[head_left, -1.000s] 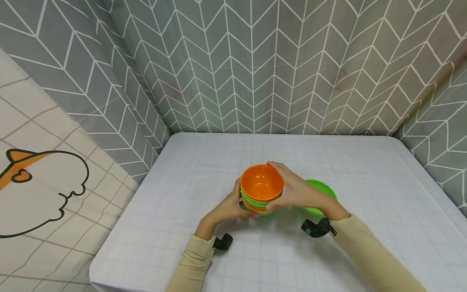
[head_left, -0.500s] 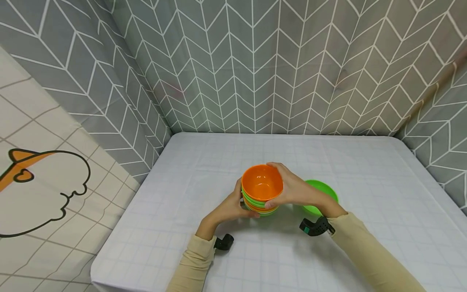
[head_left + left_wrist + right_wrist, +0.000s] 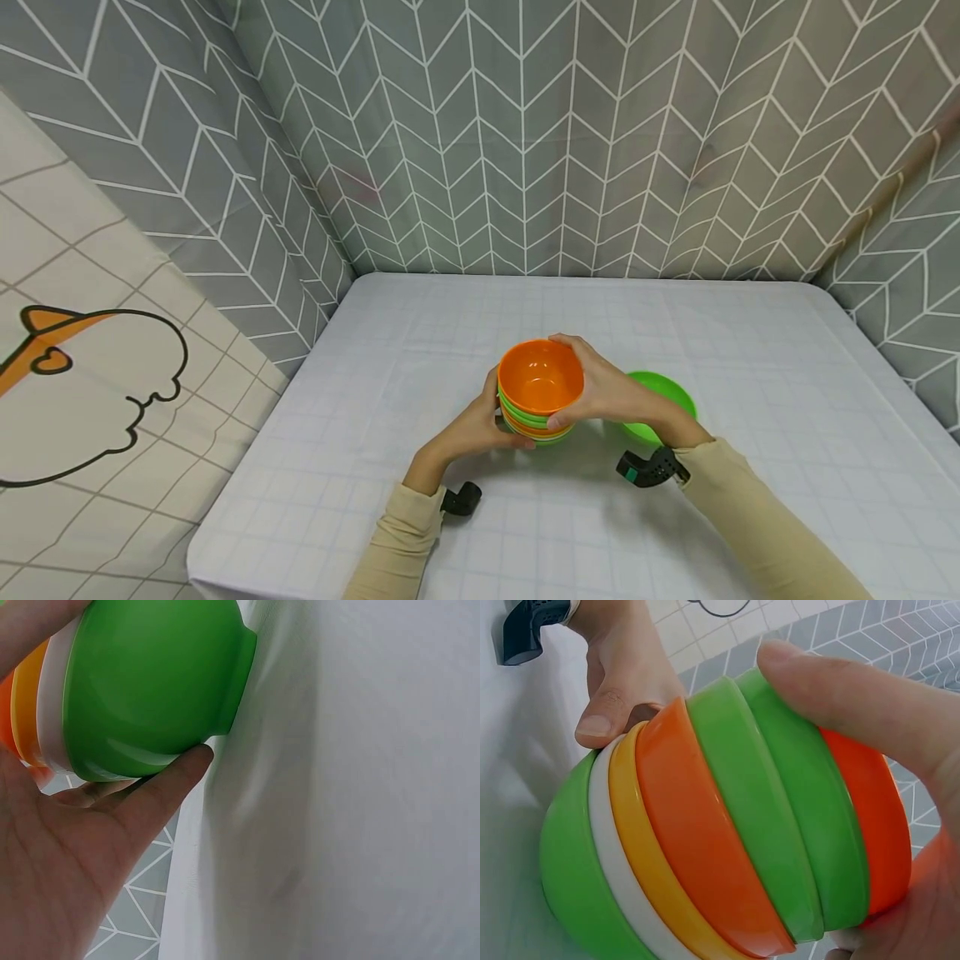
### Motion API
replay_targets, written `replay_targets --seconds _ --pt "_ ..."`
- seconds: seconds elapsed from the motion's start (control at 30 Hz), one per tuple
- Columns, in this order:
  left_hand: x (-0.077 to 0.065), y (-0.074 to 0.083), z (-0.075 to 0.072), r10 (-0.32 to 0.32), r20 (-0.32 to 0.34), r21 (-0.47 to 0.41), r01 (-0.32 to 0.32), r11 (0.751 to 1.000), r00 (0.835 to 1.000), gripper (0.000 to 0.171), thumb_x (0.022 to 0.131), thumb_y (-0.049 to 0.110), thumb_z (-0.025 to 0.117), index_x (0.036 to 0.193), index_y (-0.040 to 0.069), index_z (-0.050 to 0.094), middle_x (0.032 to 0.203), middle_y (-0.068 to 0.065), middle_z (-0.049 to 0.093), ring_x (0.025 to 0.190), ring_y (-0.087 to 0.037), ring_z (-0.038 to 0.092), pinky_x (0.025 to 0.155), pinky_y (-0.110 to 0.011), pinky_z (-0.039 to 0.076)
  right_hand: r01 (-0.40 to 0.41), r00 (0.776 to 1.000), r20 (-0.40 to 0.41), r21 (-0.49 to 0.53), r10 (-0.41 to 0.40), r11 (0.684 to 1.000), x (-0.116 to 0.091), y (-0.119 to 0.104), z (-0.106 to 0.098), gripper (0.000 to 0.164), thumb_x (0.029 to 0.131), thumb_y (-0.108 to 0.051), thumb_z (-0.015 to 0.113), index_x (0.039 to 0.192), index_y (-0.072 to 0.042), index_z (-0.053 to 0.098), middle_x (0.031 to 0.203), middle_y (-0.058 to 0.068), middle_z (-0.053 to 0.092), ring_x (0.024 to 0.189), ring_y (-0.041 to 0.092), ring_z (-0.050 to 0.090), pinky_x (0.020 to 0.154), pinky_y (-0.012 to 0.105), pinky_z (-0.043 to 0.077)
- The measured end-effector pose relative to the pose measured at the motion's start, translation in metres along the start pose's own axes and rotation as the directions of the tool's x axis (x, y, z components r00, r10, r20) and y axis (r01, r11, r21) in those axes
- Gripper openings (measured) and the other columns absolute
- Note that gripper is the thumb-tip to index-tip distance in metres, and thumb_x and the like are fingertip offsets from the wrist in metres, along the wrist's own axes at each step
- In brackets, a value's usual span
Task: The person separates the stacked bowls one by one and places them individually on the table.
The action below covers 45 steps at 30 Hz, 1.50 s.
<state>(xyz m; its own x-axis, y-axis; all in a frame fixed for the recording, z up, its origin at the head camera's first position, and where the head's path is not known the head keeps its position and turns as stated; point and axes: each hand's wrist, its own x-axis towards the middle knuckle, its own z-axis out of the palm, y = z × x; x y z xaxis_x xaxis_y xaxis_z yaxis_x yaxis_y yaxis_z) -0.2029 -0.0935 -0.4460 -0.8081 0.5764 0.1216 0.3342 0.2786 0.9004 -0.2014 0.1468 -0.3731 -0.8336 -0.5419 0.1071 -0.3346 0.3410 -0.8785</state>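
Note:
A stack of nested bowls, with an orange bowl (image 3: 542, 379) on top, stands between both hands near the table's middle. In the right wrist view, lower bowls show as a green bowl (image 3: 577, 855), a white bowl (image 3: 619, 859), a yellow bowl (image 3: 656, 874), then orange and green ones. My left hand (image 3: 472, 429) grips the lower stack from the left, one fingertip right at the foot of the bottom green bowl. From the right, my right hand (image 3: 611, 392) grips the upper bowls, thumb at the near side and fingers round the far rim.
A green dish (image 3: 660, 385) lies just right of the stack, partly hidden behind the right hand and wrist. The table (image 3: 420, 333) has a white checked cloth. Patterned grey curtains (image 3: 525, 150) hang behind it and along both sides.

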Motion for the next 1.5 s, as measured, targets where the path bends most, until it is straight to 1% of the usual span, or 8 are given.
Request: replay_targets --seconds 0.17,0.47,0.6,0.73,0.83,1.1,1.37,1.5 --pt "0.003 -0.006 0.002 0.019 -0.004 -0.014 -0.019 1.000 1.000 0.119 0.071 0.019 0.088 0.151 0.032 0.002 0.151 0.005 0.030 0.133 -0.013 0.036 0.110 -0.042 0.028 0.001 1.000 -0.012 0.007 -0.001 1.000 -0.002 0.001 -0.002 0.112 0.064 -0.025 0.091 0.149 -0.004 0.021 0.149 0.016 0.028 0.125 0.031 0.043 0.100 0.051 0.040" --pt "0.001 -0.006 0.001 0.040 0.008 -0.006 -0.040 0.999 0.999 0.120 0.072 0.019 0.088 0.151 0.035 -0.001 0.150 0.004 0.031 0.131 -0.016 0.039 0.108 -0.043 0.032 0.060 0.996 -0.073 0.036 -0.057 0.998 -0.009 -0.007 -0.014 0.111 0.067 -0.019 0.091 0.150 -0.006 0.019 0.142 0.009 0.041 0.123 0.027 0.045 0.097 0.048 0.043" --pt "0.001 -0.007 0.000 0.020 -0.004 -0.026 -0.020 0.999 1.000 0.121 0.070 0.015 0.088 0.151 0.034 0.002 0.149 0.003 0.032 0.130 -0.016 0.040 0.104 -0.041 0.037 0.033 0.992 -0.120 0.028 -0.030 0.999 -0.020 -0.018 -0.029 0.111 0.067 -0.015 0.090 0.151 -0.010 0.018 0.143 0.007 0.038 0.125 0.027 0.042 0.096 0.048 0.044" --pt "0.000 -0.007 -0.001 -0.011 -0.024 -0.041 0.010 0.999 1.000 0.122 0.067 0.014 0.090 0.151 0.034 0.004 0.149 0.002 0.032 0.131 -0.017 0.040 0.102 -0.040 0.039 -0.013 0.983 -0.186 -0.052 0.003 0.999 -0.034 -0.021 -0.047 0.111 0.068 -0.016 0.090 0.152 -0.011 0.017 0.143 0.009 0.039 0.124 0.029 0.042 0.095 0.050 0.044" --pt "0.000 -0.006 -0.001 -0.017 -0.035 -0.046 0.015 0.999 0.999 0.123 0.065 0.014 0.091 0.151 0.034 0.005 0.149 0.002 0.032 0.131 -0.018 0.040 0.102 -0.041 0.039 -0.056 0.973 -0.230 -0.082 0.036 0.995 -0.047 -0.017 -0.060 0.110 0.070 -0.015 0.089 0.152 -0.012 0.017 0.142 0.011 0.038 0.122 0.031 0.042 0.092 0.045 0.046" --pt "0.002 -0.004 0.002 -0.006 -0.028 -0.041 0.005 0.999 1.000 0.124 0.065 0.016 0.091 0.152 0.033 0.004 0.151 0.001 0.030 0.134 -0.018 0.037 0.104 -0.043 0.036 -0.148 0.933 -0.345 -0.114 0.101 0.982 -0.100 0.007 -0.089 0.109 0.073 -0.009 0.085 0.153 -0.007 0.012 0.144 0.021 0.031 0.118 0.037 0.039 0.077 0.017 0.047" --pt "0.003 -0.003 0.004 -0.005 -0.031 -0.036 0.004 0.999 1.000 0.124 0.065 0.015 0.091 0.152 0.033 0.004 0.151 0.002 0.031 0.134 -0.016 0.037 0.104 -0.042 0.036 -0.335 0.855 -0.470 -0.178 0.219 0.925 -0.146 0.038 -0.106 0.111 0.076 -0.017 0.084 0.154 -0.003 0.006 0.143 0.030 0.028 0.114 0.042 0.037 0.070 0.010 0.040" --pt "0.002 -0.004 0.004 -0.004 -0.032 -0.036 0.003 0.999 0.999 0.123 0.065 0.016 0.091 0.151 0.034 0.005 0.151 0.002 0.031 0.134 -0.017 0.037 0.105 -0.042 0.035 -0.383 0.832 -0.489 -0.161 0.264 0.910 -0.162 0.052 -0.110 0.108 0.081 -0.020 0.080 0.154 -0.004 0.003 0.145 0.031 0.025 0.113 0.040 0.035 0.069 0.011 0.037"
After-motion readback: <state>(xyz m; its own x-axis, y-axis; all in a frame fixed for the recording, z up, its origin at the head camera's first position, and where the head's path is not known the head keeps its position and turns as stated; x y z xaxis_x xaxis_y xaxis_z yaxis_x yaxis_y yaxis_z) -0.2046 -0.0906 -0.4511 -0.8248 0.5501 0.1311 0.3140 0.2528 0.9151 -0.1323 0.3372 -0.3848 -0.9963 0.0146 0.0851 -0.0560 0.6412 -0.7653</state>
